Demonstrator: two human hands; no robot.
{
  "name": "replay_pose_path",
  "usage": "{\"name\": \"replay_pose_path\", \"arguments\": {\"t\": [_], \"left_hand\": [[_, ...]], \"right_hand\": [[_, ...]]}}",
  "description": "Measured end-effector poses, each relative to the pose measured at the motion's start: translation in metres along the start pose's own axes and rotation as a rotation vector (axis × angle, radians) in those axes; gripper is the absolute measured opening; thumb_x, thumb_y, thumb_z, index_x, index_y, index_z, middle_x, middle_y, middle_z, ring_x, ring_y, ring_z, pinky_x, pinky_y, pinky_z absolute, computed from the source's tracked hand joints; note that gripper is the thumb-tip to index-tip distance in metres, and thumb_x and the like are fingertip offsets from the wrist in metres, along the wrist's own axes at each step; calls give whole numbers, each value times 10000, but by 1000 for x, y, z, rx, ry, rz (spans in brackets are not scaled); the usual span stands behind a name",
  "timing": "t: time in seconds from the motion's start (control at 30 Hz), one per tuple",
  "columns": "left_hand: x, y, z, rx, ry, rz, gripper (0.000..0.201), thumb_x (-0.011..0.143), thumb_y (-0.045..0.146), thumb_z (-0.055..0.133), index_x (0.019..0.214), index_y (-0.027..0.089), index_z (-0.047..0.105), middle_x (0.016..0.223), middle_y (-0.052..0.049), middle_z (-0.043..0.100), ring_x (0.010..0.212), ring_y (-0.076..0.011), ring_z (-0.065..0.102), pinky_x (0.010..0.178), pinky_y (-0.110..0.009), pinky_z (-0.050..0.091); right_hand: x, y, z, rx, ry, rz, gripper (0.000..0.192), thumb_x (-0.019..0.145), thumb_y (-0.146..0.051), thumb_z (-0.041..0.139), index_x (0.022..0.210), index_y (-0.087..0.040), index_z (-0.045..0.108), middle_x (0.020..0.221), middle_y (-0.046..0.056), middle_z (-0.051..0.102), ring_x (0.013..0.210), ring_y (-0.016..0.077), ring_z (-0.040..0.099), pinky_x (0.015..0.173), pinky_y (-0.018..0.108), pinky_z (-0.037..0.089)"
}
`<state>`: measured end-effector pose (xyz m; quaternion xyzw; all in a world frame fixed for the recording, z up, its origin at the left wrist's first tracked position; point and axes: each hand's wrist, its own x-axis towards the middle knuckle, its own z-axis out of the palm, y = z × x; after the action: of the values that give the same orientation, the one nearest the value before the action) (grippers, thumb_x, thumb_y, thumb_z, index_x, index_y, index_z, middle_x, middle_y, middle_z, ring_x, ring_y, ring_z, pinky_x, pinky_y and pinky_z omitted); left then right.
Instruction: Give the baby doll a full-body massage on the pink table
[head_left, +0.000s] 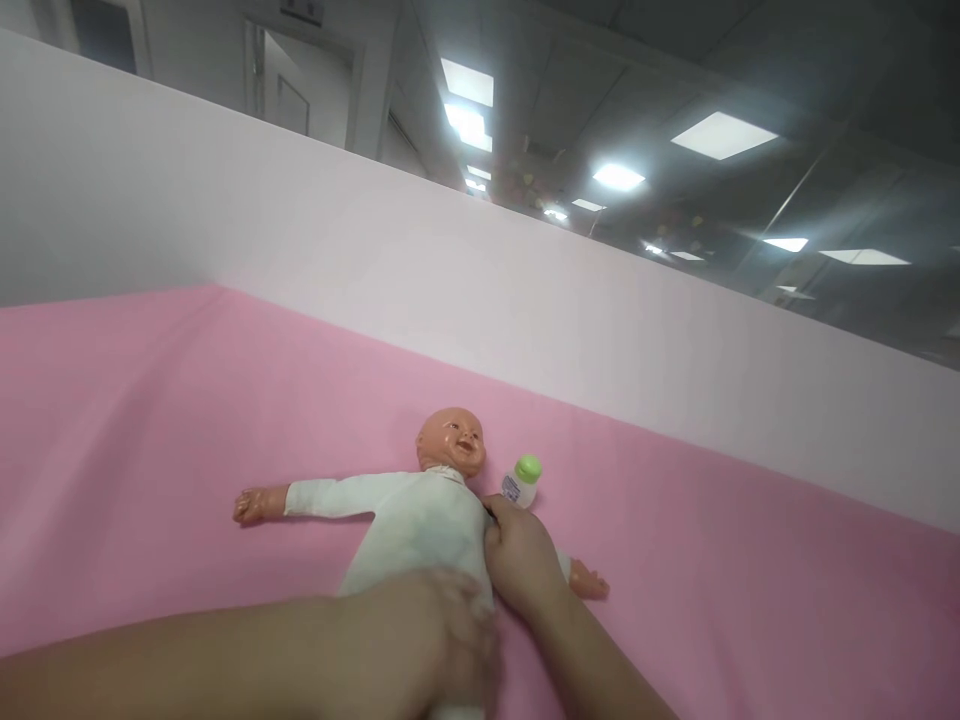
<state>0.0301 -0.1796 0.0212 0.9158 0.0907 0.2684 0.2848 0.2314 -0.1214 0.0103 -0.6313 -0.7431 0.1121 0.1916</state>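
Observation:
A baby doll (427, 525) with a bald plastic head and a white cloth body lies face up on a pink sheet, its arms spread to both sides. My right hand (523, 555) is closed on the doll's side just below the shoulder, covering part of that arm. Across the doll's lower body lies my left hand (420, 635), slightly blurred, with its fingers curled over the cloth; the doll's legs are mostly hidden beneath it. A small clear bottle (520, 484) with a green cap stands beside the doll's head, just beyond my right hand.
The pink sheet (712, 560) covers the surface, with soft folds at the left. Behind it runs a low white partition (450, 270). Farther back are a door (289, 90) and a ceiling with several bright light panels (724, 135).

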Motion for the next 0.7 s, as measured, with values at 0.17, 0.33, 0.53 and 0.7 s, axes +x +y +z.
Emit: {"name": "replay_pose_path", "arguments": {"t": [0.17, 0.33, 0.53, 0.7], "left_hand": [[5, -22, -32, 126, -7, -72, 496, 836, 405, 698, 1311, 267, 676, 1373, -96, 674, 1331, -366, 565, 1226, -538, 297], [0, -41, -43, 205, 46, -164, 588, 862, 333, 703, 1437, 273, 594, 1540, -93, 527, 1414, -328, 492, 1236, -520, 295], [-5, -59, -44, 226, 204, -207, 413, 914, 276, 618, 1319, 234, 688, 1425, -95, 639, 1349, -284, 566, 1209, -472, 361], [-11, -75, -46, 258, 404, -335, 288, 924, 221, 545, 1127, 225, 749, 1246, -68, 739, 1203, -240, 655, 1095, -382, 472]], "right_hand": [[0, 2, 2, 9, -28, 4, 363, 827, -67, 451, 1027, -223, 710, 1029, 48, 764, 968, 214, 690, 815, 281, 466], [-1, 0, 1, 44, -1, -21, 389, 837, -71, 444, 1083, -220, 706, 1076, 59, 758, 1017, 224, 683, 870, 302, 472], [-3, -3, 0, 69, 7, -50, 417, 840, -68, 440, 1123, -219, 707, 1099, 54, 759, 1034, 221, 685, 917, 318, 492], [-6, -4, 5, 116, 104, -145, 504, 819, -63, 453, 1253, -195, 674, 1225, 80, 729, 1153, 229, 655, 1046, 374, 494]]}}
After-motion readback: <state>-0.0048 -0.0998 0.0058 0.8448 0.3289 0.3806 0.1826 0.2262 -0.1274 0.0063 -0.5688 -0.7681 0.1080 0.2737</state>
